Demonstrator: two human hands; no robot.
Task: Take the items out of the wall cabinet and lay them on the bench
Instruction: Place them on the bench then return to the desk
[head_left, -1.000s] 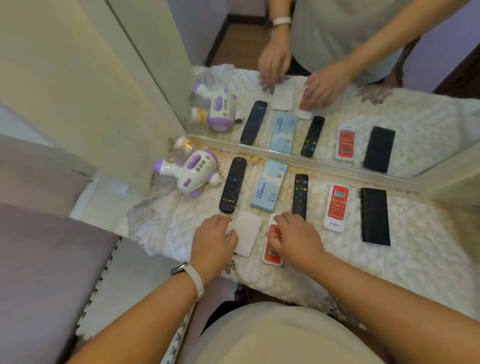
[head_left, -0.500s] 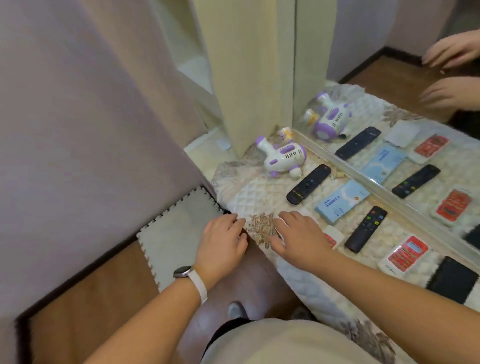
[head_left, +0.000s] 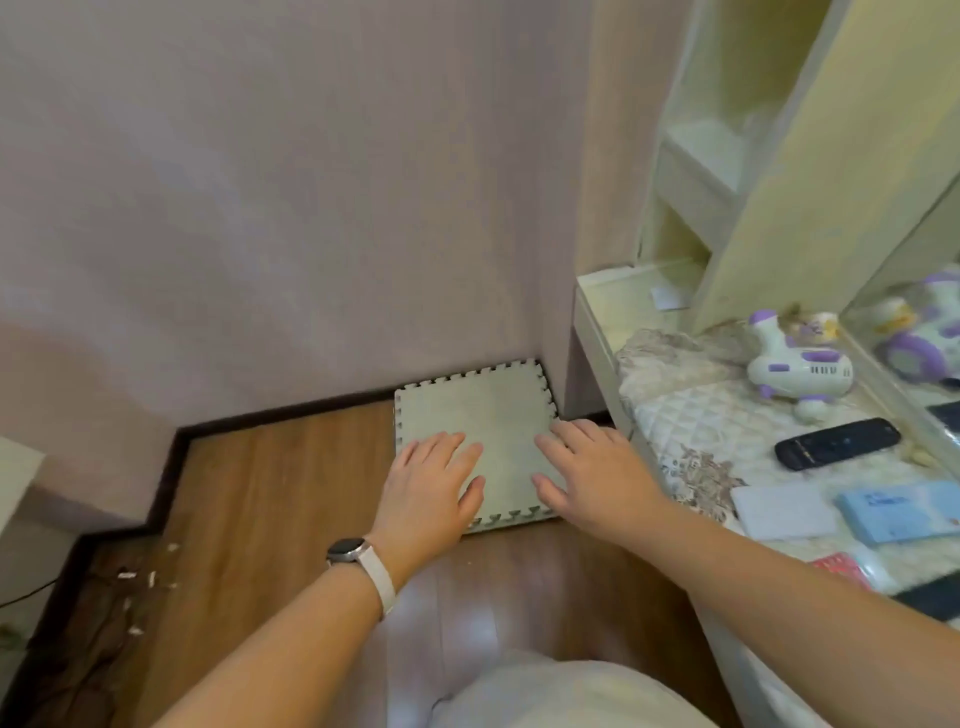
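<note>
Hands hang empty between fetches: the left hand (head_left: 434, 486) and right hand (head_left: 592, 475) hover with fingers spread over the foam mat (head_left: 472, 410). Toy plane (head_left: 797, 366), black remote (head_left: 836, 443) and blue box (head_left: 904, 511) already lie on the tabletop (head_left: 711, 421), right. Next comes a reach up into the cabinet (head_left: 696, 171).

Matt foam mat (head_left: 475, 415) with jigsaw edges, under both empty hands. Glossy wood-look floor (head_left: 270, 488) around it. Right of the hands: quilted cloth (head_left: 727, 415), shiny plastic toy (head_left: 800, 369), glossy black plastic remote (head_left: 836, 444). Smooth wrist strap (head_left: 376, 571).
</note>
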